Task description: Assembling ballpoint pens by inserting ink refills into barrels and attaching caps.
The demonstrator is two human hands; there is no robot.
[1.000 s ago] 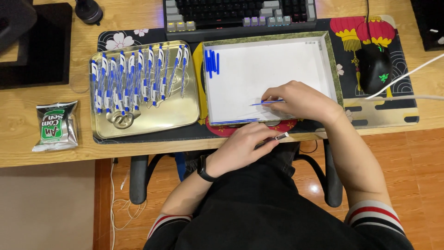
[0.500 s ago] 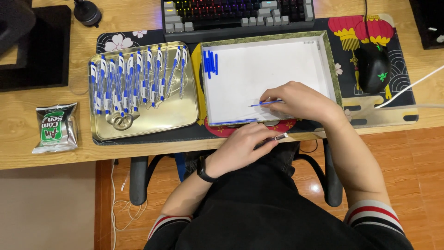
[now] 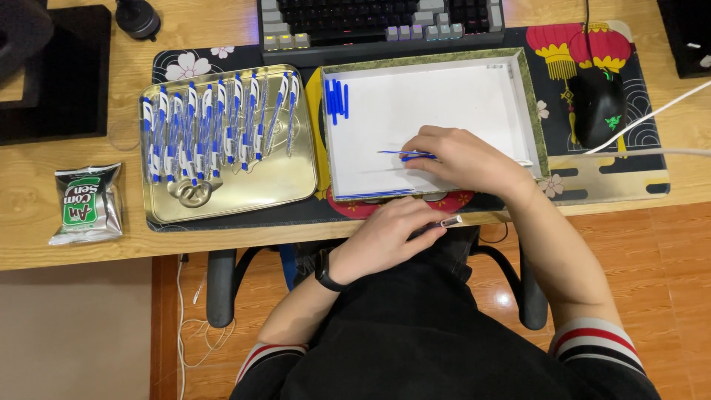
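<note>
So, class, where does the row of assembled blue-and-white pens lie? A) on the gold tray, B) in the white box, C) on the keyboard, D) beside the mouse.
A: the pens lie in a row on the gold tray, left of the white box.

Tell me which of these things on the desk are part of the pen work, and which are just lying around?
In use:
- right hand on a thin blue pen part
- left hand holding a pen barrel
- white tray with blue pieces
- gold tray of pens

Lying about:
- keyboard
- mouse
- snack packet
</note>
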